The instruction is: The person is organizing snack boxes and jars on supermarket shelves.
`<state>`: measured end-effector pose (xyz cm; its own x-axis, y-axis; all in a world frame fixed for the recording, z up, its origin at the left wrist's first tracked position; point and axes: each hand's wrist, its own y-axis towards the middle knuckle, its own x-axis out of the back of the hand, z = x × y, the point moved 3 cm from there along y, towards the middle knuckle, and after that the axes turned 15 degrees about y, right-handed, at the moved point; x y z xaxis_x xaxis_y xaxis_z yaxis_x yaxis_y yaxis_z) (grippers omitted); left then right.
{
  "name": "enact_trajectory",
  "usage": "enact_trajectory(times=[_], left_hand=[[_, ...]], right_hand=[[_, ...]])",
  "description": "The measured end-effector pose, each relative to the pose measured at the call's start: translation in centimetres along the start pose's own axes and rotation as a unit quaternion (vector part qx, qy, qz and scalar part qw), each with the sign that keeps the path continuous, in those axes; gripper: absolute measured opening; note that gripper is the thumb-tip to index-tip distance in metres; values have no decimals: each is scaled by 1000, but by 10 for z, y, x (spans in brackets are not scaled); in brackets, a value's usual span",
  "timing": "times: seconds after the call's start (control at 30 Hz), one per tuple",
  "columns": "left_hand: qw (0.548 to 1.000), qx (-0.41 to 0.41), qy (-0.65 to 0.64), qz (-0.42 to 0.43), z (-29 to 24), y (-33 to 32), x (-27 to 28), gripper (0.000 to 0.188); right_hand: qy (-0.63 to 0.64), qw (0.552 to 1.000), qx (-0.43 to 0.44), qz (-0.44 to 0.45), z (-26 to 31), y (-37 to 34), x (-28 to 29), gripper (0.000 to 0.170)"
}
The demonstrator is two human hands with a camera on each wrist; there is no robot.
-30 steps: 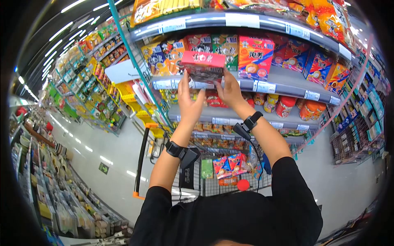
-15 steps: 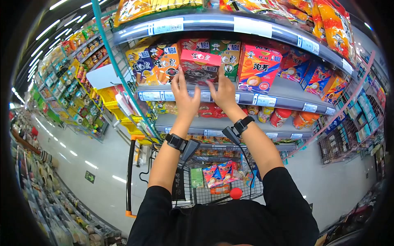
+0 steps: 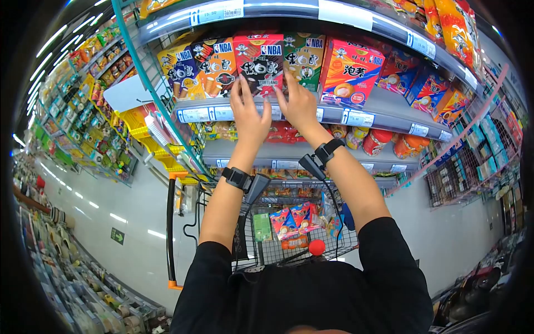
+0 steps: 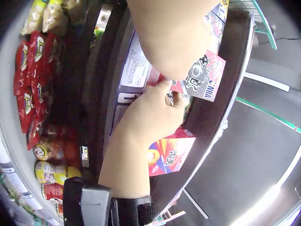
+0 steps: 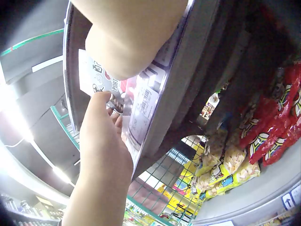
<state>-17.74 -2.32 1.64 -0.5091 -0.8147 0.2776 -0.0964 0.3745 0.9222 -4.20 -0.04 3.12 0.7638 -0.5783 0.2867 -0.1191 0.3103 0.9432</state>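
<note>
A red and black snack box (image 3: 258, 53) with an NBA logo stands upright on the shelf, in a row of similar boxes. My left hand (image 3: 249, 119) touches its lower left front with extended fingertips, the thumb apart. At its right edge, beside the green box (image 3: 305, 58), are the fingertips of my right hand (image 3: 300, 106). An orange box (image 3: 214, 61) stands directly to the left. In the left wrist view the snack box (image 4: 207, 77) shows beyond the hands; in the right wrist view its front (image 5: 96, 77) is partly hidden behind them.
A larger pink and blue box (image 3: 351, 72) stands to the right on the same shelf. The shelf edge (image 3: 328, 115) carries price labels, and another shelf edge (image 3: 289, 16) runs above. Below me is a wire cart (image 3: 278, 253) holding several packages. A teal post (image 3: 147, 78) rises at left.
The red and black box, earlier tilted between both hands in front of the row, has moved back into the row and turned upright. Both hands have shifted to its lower front.
</note>
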Motion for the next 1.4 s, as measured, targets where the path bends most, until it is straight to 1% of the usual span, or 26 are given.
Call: enact_trajectory(times=[0.03,0.13,0.37,0.47,0.57,0.87,1.07,1.17,1.27,1.4], left_hand=[[1000,-1,-6,15,-2,-1,2,74],[999,-14,16,35,-5,-3,1,75],[998,-24,48,45,-7,-6,-2,75],[997,-30,53,45,-10,-6,-1,74],[997,-32,50,43,-11,-7,0,73],[997,-31,45,59,-10,-7,0,74],[994,-43,68,74,-8,-9,-3,74],[994,-51,74,67,-10,-10,-3,72],[996,-45,43,66,-11,-10,-3,68],[996,-52,48,59,-13,-10,-2,63]], right_hand=[[-2,1000,-2,-10,1,0,0,53],[-23,1000,-19,-9,-1,-1,-1,48],[-27,999,-38,-21,-1,0,-1,42],[-8,999,-20,-35,1,2,1,41],[-14,999,-27,-30,0,2,0,40],[-36,998,-40,-15,2,2,1,38],[-14,999,-16,-29,-1,2,-1,37],[-14,999,-19,-26,0,2,0,37],[-23,999,-24,-19,4,3,3,38],[-11,1000,-10,-25,-1,1,0,42]])
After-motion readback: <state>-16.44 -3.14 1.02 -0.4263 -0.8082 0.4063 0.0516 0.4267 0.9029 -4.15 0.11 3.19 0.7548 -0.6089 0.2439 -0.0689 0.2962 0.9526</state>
